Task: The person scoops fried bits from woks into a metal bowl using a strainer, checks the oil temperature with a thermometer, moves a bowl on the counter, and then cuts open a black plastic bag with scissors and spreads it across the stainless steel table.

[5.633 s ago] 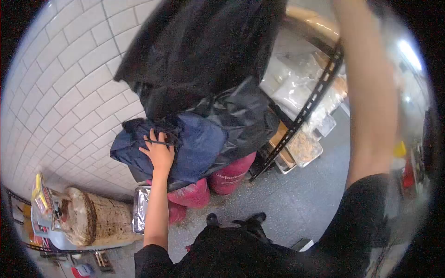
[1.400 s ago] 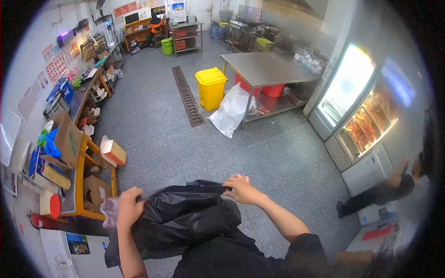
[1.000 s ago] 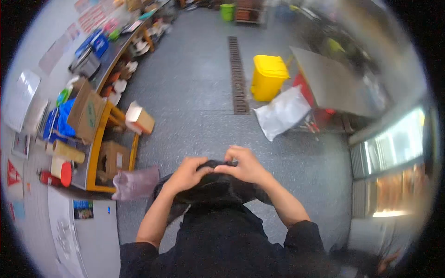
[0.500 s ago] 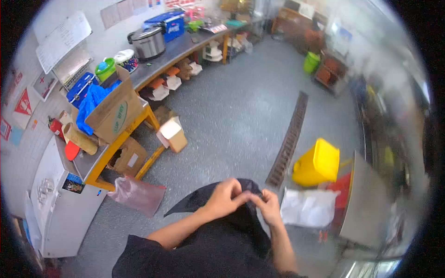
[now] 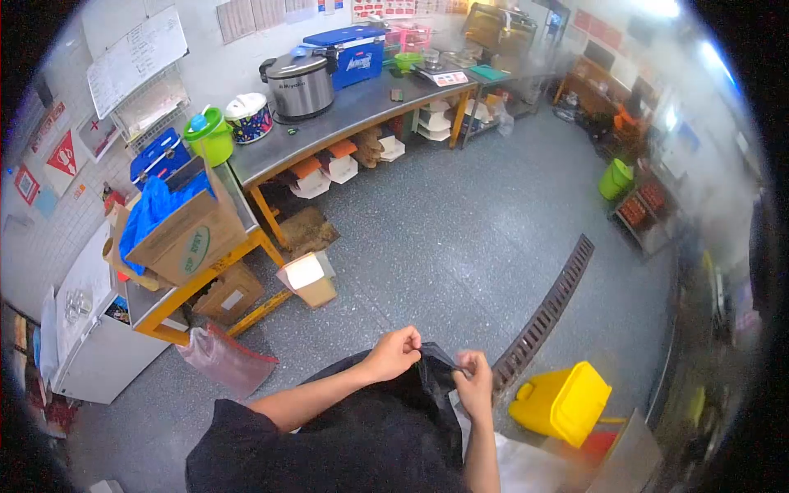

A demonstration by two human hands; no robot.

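Now that the hands no longer meet, the black plastic (image 5: 436,366) spans the gap between them, in front of the body (image 5: 345,440), apparently leaving its edge easier to work: the left hand (image 5: 393,357) pinches one part with curled fingers, the right hand (image 5: 474,389) another, thumb and fingers nearly closed.

Room ahead — yellow bin (image 5: 564,404) rightward

Bench (image 5: 349,111) bearing cooker (image 5: 301,97), blue cooler (image 5: 357,62), patterned tub (image 5: 251,126)

The black shirt (image 5: 329,460) has short sleeves (image 5: 232,434) (the fingers (image 5: 408,335) are bare).
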